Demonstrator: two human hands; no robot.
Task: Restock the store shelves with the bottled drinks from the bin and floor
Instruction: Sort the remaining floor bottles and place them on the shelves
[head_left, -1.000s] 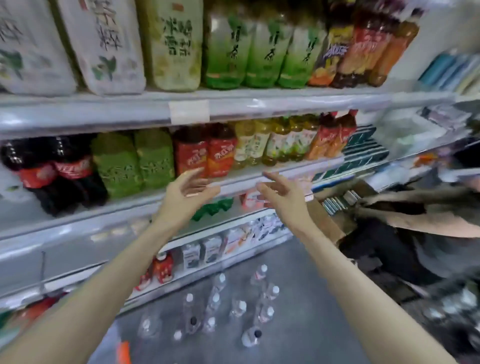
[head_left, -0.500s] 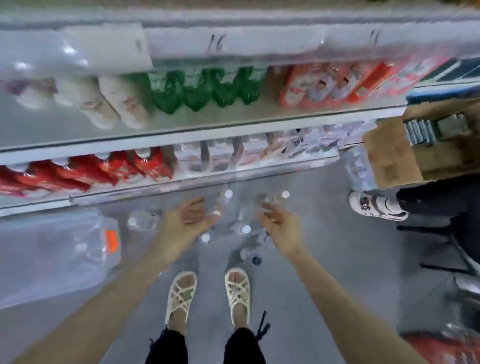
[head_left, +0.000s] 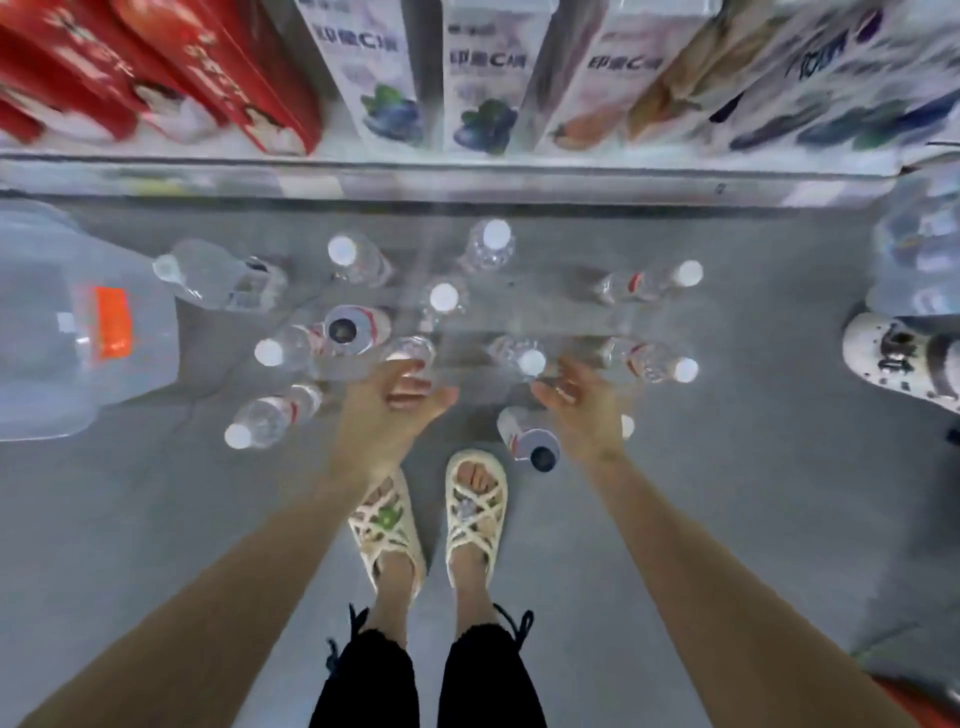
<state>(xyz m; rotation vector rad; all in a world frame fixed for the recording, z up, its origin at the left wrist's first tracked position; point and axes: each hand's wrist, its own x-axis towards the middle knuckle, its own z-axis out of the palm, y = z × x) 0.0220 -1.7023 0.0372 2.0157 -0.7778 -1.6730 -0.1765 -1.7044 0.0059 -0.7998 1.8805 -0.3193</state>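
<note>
Standing or lying in a loose cluster, small clear water bottles with white caps are seen on the grey floor, directly in front of the bottom shelf. Several bottles are tipped on their sides, among them one with a red-edged label towards the right and another whose base is turned to the camera.

The left hand is held out over the cluster with its fingers loosely spread and nothing grasped; a bottle lies just beyond its fingertips, and contact cannot be judged. The right hand is likewise released and empty, its fingers near a white-capped bottle.

A clear plastic bin bearing an orange label is seen at the left, beside the cluster. Red cartons and white cartons printed with fruit are ranged on the shelf.

Cream strapped sandals are worn by the person, just behind the bottles. A second person's white shoe is visible at the right edge, below a wrapped pack of bottles.
</note>
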